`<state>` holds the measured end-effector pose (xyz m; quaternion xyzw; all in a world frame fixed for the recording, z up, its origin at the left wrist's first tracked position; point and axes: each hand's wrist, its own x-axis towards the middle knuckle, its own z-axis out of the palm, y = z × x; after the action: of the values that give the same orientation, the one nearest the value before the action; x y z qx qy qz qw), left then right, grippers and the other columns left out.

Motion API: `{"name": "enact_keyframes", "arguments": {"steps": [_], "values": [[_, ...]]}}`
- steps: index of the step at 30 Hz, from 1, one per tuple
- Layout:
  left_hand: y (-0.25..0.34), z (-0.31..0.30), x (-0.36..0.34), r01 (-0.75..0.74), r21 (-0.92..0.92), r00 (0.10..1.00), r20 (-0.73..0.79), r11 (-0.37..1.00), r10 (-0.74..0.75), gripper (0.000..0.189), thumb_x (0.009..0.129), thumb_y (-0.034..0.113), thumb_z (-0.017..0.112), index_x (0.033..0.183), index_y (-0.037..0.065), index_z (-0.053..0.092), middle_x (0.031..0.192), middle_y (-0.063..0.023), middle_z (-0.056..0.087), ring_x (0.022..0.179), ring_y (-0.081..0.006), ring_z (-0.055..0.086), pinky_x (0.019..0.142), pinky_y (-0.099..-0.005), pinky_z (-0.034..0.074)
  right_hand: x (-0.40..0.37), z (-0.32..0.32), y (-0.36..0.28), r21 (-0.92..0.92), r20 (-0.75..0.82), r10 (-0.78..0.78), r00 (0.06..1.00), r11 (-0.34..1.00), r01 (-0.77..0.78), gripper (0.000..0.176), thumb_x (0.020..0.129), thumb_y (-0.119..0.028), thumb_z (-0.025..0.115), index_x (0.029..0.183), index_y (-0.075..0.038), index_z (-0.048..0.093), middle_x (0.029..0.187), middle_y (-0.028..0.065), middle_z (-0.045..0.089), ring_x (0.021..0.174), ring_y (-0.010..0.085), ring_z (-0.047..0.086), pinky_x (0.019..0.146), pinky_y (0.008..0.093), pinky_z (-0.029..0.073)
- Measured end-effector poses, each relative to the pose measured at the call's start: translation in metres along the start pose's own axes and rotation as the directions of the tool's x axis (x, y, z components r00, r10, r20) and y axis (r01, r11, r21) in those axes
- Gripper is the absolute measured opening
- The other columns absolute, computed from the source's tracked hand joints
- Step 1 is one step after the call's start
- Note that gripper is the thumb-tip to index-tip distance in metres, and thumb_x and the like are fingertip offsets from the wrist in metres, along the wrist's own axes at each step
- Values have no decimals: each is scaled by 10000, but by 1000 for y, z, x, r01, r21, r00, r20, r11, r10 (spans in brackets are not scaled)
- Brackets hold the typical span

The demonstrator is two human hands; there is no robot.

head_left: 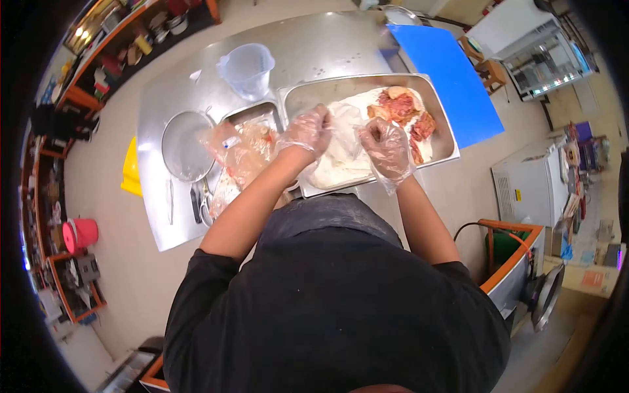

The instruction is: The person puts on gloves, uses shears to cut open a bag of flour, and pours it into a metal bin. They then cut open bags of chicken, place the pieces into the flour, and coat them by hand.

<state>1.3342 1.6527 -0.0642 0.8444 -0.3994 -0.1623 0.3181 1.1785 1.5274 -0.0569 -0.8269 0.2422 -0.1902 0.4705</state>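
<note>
My left hand and my right hand, both in clear plastic gloves, are over a steel tray of white flour. Between them is a piece of thin, whitish clear plastic, its shape unclear against the flour. The fingers of each hand are closed at its edges. Pieces of raw meat lie on the flour in the right part of the tray, beyond my right hand. Left of my left hand, a clear plastic bag with pinkish contents rests over a smaller steel tray.
A clear plastic jug stands behind the smaller tray. Farther left are a round sieve and utensils, including scissors. A blue board lies to the right. The steel table ends close to my body.
</note>
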Motion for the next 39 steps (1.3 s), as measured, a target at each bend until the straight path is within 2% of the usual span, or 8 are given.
{"name": "enact_keyframes", "arguments": {"steps": [5,8,12,14,19,25,32,39], "values": [[17,19,26,5,133,997,70,991,-15,163,811,220,587,885,75,609,908,-187,676,891,-354,654,776,-436,510,-21,-34,19,-429,-181,-85,980,903,-1,170,849,-100,632,1008,-43,610,912,114,651,818,228,637,734,337,514],[48,36,33,-21,115,994,107,993,8,215,811,261,599,916,78,637,909,-179,683,884,-341,659,784,-421,514,-38,-44,10,-112,-2,-197,980,974,196,265,889,-97,584,1147,-36,589,1037,105,651,852,206,631,774,343,520],[100,64,28,-75,135,993,104,988,62,218,824,276,589,910,92,670,854,-148,684,824,-319,662,753,-407,515,-37,-45,78,335,181,25,983,938,-86,313,946,-86,497,1244,-21,566,1141,75,625,1000,171,589,872,314,483],[124,76,23,-170,181,983,97,969,155,225,834,291,581,904,98,674,838,-142,684,804,-318,662,744,-408,517,-25,-69,63,726,299,256,919,565,-393,327,943,-69,488,1259,-29,562,1154,78,623,1028,158,583,881,306,480],[173,133,5,-156,150,987,50,976,150,217,874,301,590,887,102,675,787,-142,671,749,-329,646,706,-430,514,-2,-129,117,846,266,-38,963,487,-214,465,939,-151,594,1369,-27,465,1267,77,576,1135,174,568,907,288,493],[188,171,-2,-302,101,946,-88,948,311,139,861,219,600,916,109,665,808,-141,659,756,-343,641,694,-439,511,-2,-149,130,942,199,126,972,249,-225,401,985,-143,521,1354,5,465,1254,102,575,1158,185,558,972,309,467],[199,163,-1,-407,217,906,-29,887,423,88,831,156,608,865,93,659,791,-125,653,729,-322,638,664,-426,506,-5,-158,120,844,388,-99,916,437,-310,638,983,-398,504,1457,-15,318,1431,111,431,1276,221,464,1084,358,356],[178,163,3,-475,-110,865,126,873,486,84,814,129,605,860,82,657,805,-128,660,759,-311,652,685,-408,521,62,-87,216,235,375,-409,832,910,341,708,996,-442,411,1520,-41,156,1561,110,216,1442,201,187,1162,320,182]]}}
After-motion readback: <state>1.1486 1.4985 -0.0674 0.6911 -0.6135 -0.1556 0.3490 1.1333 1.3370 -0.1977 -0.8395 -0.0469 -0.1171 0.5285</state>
